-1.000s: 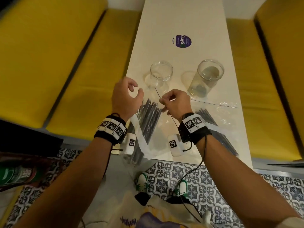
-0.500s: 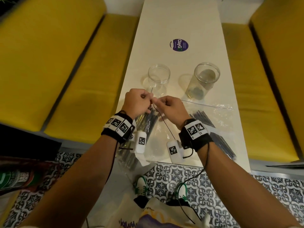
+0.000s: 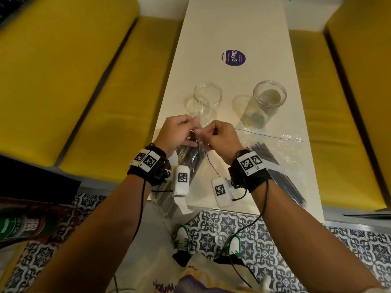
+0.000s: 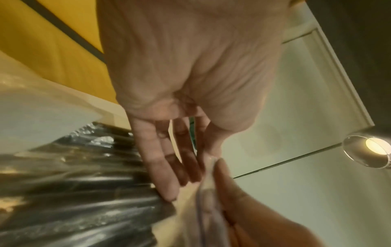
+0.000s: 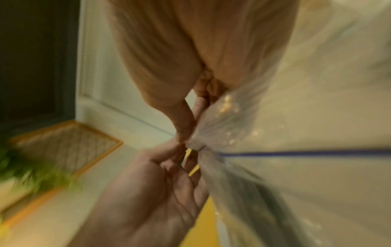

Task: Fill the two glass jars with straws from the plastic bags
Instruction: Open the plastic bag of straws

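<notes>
Nearest, at the desk [image 3: 243, 28] front edge: a clear plastic bag [image 3: 186, 166] of dark straws [image 3: 191, 157], its lower end hanging past the edge, a white label strip draped beside it. Both hands raised just above it, meeting at the bag's top. Left hand [image 3: 177, 134] with thumb and forefinger pinched on the bag's upper edge, the other fingers [image 4: 162, 167] stretched out fairly straight in the left wrist view. Right hand [image 3: 220, 138] curled, pinching the same edge from the other side, thumb against fingertips; clear film with a blue zip line [image 5: 296, 152] spreading away from that pinch in the right wrist view. Fingertips of the two hands touching or nearly so. Thin dark cord [image 3: 211, 166] trailing down between the wrists.

To the right, a second bag [image 3: 281, 166] lying flat on the desk, dark straws inside.

Just beyond the hands, two glass jars, upright and lidless, well apart from each other: left jar [image 3: 207, 98] near the knuckles, right jar [image 3: 266, 102] just past the second bag's edge, something dull and round at its bottom, too unclear to name.

Farther up the desk, a round purple sticker [image 3: 233, 57]. Yellow cushioned benches [image 3: 74, 81] along both sides.
</notes>
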`<move>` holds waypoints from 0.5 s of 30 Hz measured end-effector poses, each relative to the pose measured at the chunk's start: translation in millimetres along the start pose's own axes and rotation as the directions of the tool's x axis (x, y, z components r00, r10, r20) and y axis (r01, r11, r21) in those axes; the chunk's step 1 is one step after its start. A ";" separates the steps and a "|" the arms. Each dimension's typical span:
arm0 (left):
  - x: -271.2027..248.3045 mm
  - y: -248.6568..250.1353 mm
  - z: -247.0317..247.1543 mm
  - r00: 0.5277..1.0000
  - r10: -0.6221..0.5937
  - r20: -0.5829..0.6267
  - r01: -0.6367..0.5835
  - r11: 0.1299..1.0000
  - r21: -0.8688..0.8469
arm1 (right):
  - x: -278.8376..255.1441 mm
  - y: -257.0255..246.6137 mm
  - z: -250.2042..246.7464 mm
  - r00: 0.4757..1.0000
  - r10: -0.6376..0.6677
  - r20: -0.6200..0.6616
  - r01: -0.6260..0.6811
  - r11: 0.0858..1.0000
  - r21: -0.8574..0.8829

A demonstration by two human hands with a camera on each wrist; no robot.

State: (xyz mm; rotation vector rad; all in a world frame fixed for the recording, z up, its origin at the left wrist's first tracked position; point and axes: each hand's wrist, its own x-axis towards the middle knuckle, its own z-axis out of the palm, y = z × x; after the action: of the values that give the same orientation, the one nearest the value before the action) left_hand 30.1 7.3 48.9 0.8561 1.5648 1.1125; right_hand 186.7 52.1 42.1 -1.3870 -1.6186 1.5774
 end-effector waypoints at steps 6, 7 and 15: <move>1.7 -3.9 3.9 0.996 0.073 0.053 -0.079 0.989 0.124 | 4.7 -7.0 0.8 0.992 0.100 0.076 -0.103 0.994 0.039; 2.6 -4.7 5.0 0.996 0.071 0.046 -0.077 0.988 0.137 | 4.8 -4.6 2.9 0.997 0.046 0.064 -0.042 0.998 -0.053; 0.3 -10.7 8.3 0.995 0.028 0.096 -0.031 0.999 0.030 | 8.1 2.1 14.0 0.996 -0.073 -0.058 0.067 0.992 -0.103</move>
State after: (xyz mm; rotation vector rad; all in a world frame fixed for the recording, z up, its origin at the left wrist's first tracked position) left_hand 38.1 6.1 38.0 0.9430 1.4984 1.0555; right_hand 172.1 52.8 34.7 -1.4002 -1.7115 1.4168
